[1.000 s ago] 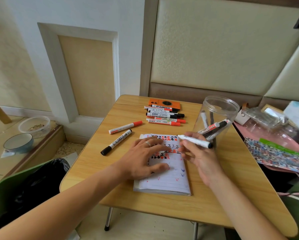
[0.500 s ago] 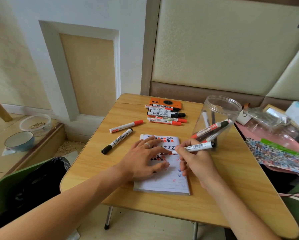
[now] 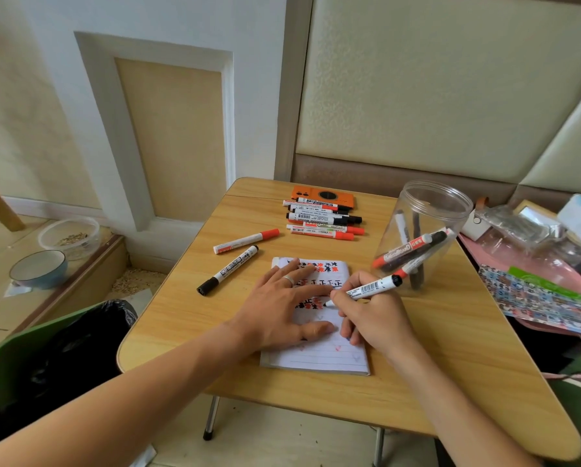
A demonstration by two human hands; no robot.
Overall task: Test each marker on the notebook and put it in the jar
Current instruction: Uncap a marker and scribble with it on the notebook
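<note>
A lined notebook [image 3: 319,355] lies near the front middle of a small wooden table [image 3: 450,348]. It is pinned flat by the left hand [image 3: 282,311], whose fingers are spread open across the page; a ring is worn on one of them. Red and black scribbles are seen at the top of the page and between the two hands.

A white marker [image 3: 366,288] with a black end is gripped by the right hand [image 3: 373,318], the fingers closed around its barrel. Its tip is pressed to the page just beside the left index finger, and the barrel is tilted up and away to the right, towards the jar.

A clear plastic jar [image 3: 423,230] stands upright just behind the right hand, at the right side of the table. Several markers lean inside it, red-capped and black-capped; their exact number cannot be told.

Left of the notebook, a black-capped marker [image 3: 228,270] and a red-capped marker [image 3: 247,241] lie apart from each other on the table. Farther back, a row of markers [image 3: 322,220] is laid side by side, just in front of an orange box [image 3: 322,196].

A green bin [image 3: 46,358] with a black liner is seen below the table's left edge, and two bowls [image 3: 53,254] sit on the floor beyond it.
</note>
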